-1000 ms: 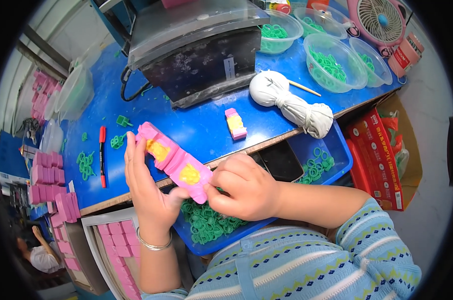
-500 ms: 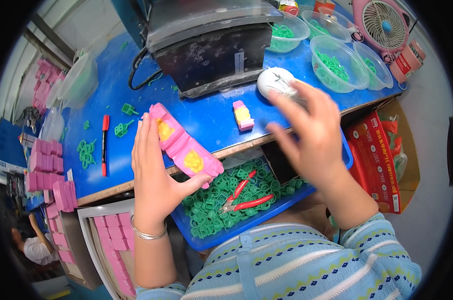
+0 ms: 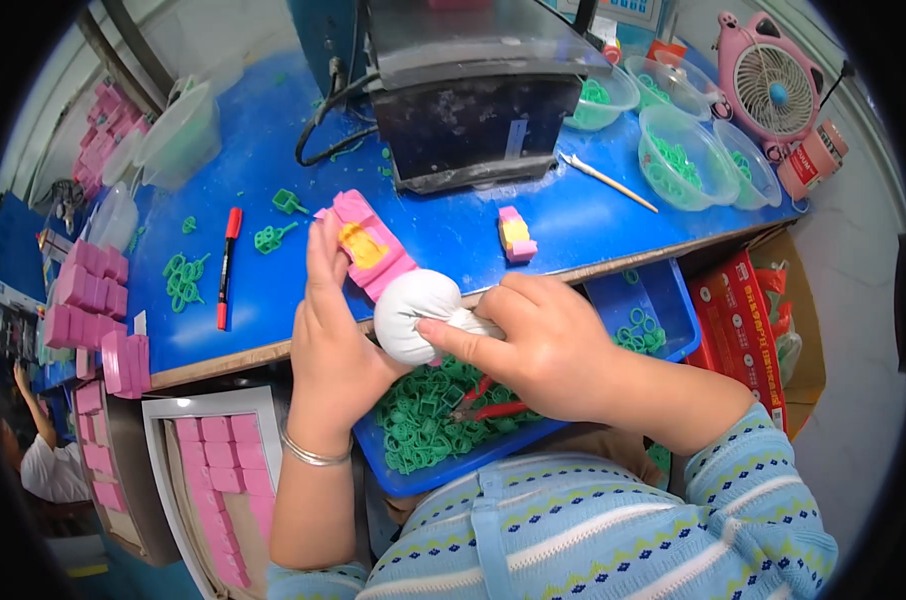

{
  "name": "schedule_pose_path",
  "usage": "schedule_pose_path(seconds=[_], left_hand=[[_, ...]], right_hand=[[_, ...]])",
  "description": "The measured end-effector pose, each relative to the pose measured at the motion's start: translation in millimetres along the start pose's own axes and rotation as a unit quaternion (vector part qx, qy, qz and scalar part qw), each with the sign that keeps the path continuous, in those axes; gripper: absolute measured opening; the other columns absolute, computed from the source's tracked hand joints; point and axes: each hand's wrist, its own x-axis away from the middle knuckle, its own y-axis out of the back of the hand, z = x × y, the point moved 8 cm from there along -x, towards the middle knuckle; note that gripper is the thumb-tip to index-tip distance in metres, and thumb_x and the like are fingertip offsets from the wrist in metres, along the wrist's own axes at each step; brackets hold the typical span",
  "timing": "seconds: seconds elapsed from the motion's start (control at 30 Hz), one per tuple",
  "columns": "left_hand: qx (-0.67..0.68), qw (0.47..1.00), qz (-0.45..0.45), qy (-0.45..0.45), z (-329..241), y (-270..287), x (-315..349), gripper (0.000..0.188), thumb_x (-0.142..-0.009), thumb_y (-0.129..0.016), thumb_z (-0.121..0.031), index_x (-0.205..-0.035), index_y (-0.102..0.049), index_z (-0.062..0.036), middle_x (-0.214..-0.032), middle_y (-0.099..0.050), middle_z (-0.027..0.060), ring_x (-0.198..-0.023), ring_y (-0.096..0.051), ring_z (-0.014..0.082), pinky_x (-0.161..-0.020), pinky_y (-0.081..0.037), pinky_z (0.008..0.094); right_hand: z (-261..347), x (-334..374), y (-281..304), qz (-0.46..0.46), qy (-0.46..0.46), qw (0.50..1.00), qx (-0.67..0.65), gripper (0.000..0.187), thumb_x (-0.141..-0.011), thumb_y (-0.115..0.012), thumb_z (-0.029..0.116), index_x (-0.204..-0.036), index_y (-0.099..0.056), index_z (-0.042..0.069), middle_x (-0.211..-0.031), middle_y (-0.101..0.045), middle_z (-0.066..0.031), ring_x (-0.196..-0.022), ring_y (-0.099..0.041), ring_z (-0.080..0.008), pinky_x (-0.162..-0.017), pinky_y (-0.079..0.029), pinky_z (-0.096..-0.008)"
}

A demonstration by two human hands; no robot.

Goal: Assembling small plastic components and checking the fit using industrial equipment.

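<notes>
My left hand point(image 3: 335, 350) holds a long pink rubber mould point(image 3: 397, 262) with yellow inset patches, fingers along its left side. The mould leans over the bench edge. My right hand point(image 3: 548, 345) grips a round white cloth pouch point(image 3: 411, 318) by its gathered neck. The pouch is over the mould's lower half and hides it. Below both hands is a blue tray point(image 3: 408, 487) of small green plastic or wax ring pieces point(image 3: 413, 440), with red-handled cutters point(image 3: 498, 410) lying on them. A small pink and yellow block point(image 3: 516, 238) stands on the bench.
A black machine point(image 3: 473, 130) stands at the back. Clear bowls point(image 3: 685, 160) of green pieces and a pink fan point(image 3: 773, 85) are at right. On the left lie a red-capped marker point(image 3: 228, 268) and stacked pink blocks point(image 3: 93, 290). A thin wooden-handled tool point(image 3: 613, 185) lies behind.
My right hand has taken hold of the white pouch from the bench and brought it left over the mould. The wooden-handled tool now shows there. The view has shifted slightly.
</notes>
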Motion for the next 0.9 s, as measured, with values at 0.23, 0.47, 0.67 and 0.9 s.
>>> schedule_pose_path(seconds=[0.23, 0.47, 0.67, 0.9], left_hand=[[0.007, 1.000, 0.009, 0.023, -1, 10, 2, 0.101, -0.062, -0.083, -0.023, -0.139, -0.022, 0.0025, -0.141, -0.034, 0.0200, -0.124, -0.043, 0.0292, -0.103, -0.036, 0.0407], [-0.007, 1.000, 0.014, -0.012, 6, 5, 4, 0.128, -0.044, -0.090, -0.026, -0.140, -0.009, 0.0045, -0.139, -0.034, 0.0262, -0.117, -0.049, 0.0376, -0.092, -0.046, 0.0396], [0.037, 0.998, 0.042, 0.034, 3, 1, 2, 0.136, -0.040, -0.091, -0.025, -0.140, -0.003, 0.0045, -0.137, -0.035, 0.0271, -0.119, -0.047, 0.0385, -0.095, -0.043, 0.0397], [0.018, 0.998, 0.032, 0.048, 1, 10, 5, 0.139, -0.039, -0.091, -0.027, -0.140, -0.002, 0.0063, -0.133, -0.040, 0.0265, -0.115, -0.050, 0.0375, -0.094, -0.043, 0.0393]], right_hand=[[16, -13, 41, -0.138, 0.035, 0.990, 0.018, 0.047, -0.065, -0.064, 0.014, -0.112, -0.065, 0.013, -0.077, -0.053, -0.0044, -0.061, -0.047, -0.0168, -0.052, -0.035, -0.0299], [-1, -27, 25, -0.129, 0.034, 0.989, -0.063, 0.046, -0.064, -0.070, 0.012, -0.109, -0.065, 0.013, -0.069, -0.052, -0.0047, -0.059, -0.047, -0.0210, -0.052, -0.037, -0.0316], [-19, -45, -20, -0.029, -0.014, 0.998, 0.049, 0.041, -0.066, -0.067, 0.014, -0.107, -0.066, 0.011, -0.074, -0.054, -0.0059, -0.064, -0.051, -0.0217, -0.053, -0.038, -0.0310], [0, -44, 28, -0.209, 0.037, 0.977, -0.026, 0.041, -0.064, -0.070, 0.011, -0.104, -0.066, 0.012, -0.073, -0.055, -0.0065, -0.063, -0.051, -0.0224, -0.055, -0.039, -0.0321]])
